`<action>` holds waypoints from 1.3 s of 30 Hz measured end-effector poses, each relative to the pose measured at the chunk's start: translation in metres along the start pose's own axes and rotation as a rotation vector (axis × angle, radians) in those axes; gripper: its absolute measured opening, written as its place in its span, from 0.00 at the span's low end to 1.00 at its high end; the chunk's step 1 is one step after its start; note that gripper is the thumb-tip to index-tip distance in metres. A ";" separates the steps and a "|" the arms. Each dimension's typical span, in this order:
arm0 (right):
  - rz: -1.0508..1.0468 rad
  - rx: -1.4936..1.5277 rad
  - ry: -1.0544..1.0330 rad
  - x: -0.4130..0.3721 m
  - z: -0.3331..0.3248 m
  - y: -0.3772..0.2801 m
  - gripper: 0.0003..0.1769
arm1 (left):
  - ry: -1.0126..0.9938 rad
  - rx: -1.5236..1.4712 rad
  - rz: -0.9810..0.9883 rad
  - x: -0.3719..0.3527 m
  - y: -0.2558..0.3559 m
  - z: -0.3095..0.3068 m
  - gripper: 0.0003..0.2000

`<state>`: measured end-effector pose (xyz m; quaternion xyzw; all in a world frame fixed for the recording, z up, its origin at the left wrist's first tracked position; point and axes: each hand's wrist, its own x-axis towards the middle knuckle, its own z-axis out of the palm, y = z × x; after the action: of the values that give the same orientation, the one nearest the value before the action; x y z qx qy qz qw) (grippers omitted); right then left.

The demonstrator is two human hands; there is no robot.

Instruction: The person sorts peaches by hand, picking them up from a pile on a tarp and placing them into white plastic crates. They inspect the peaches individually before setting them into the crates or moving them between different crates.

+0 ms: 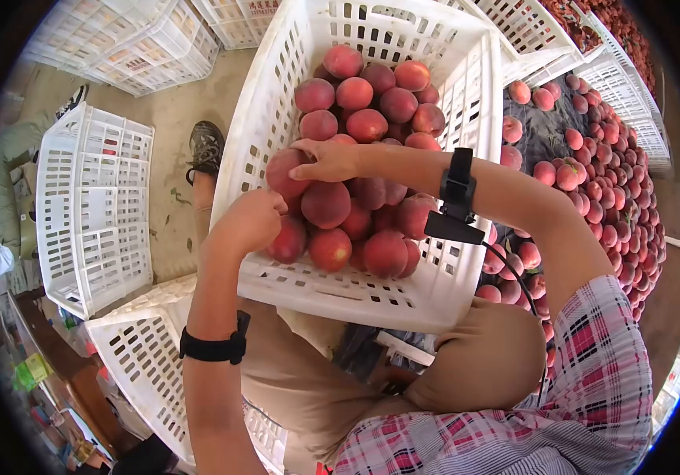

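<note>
A white plastic crate (pixel 332 293) with slotted walls stands in front of me, partly filled with red peaches (pixel 367 125). My right hand (pixel 328 161) reaches across the crate, its thumb and fingers around a peach (pixel 284 173) near the left wall. Close below it, by the crate's near left corner, is my left hand (pixel 251 222), its fingers curled in beside the same peach. Whether the left fingers hold anything is hidden. More peaches lie under and beside both hands.
Many loose peaches (pixel 625 198) lie on dark sheeting at the right. White crates stand at the left (pixel 94 206), upper left (pixel 130 47), lower left (pixel 146 364) and upper right (pixel 628 95). Another person's shoe (pixel 72 101) shows at the far left.
</note>
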<state>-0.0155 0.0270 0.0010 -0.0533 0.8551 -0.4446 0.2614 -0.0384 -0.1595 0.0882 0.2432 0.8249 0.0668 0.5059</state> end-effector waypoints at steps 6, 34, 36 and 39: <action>-0.025 -0.159 -0.342 0.011 -0.002 0.009 0.30 | 0.539 -0.201 0.121 0.024 -0.013 0.021 0.23; 0.612 -0.174 0.934 -0.308 -0.045 0.290 0.33 | 0.438 0.287 0.265 0.027 0.021 0.046 0.31; 0.692 -0.246 0.923 -0.295 -0.071 0.308 0.38 | 0.418 0.319 0.238 0.028 0.022 0.044 0.30; 0.775 -0.312 0.808 -0.265 -0.084 0.328 0.45 | 0.450 0.168 0.202 0.032 0.043 0.040 0.26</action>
<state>0.2171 0.3708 -0.1125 0.3996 0.8995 -0.1702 0.0471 -0.0007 -0.1124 0.0589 0.3447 0.8908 0.1006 0.2786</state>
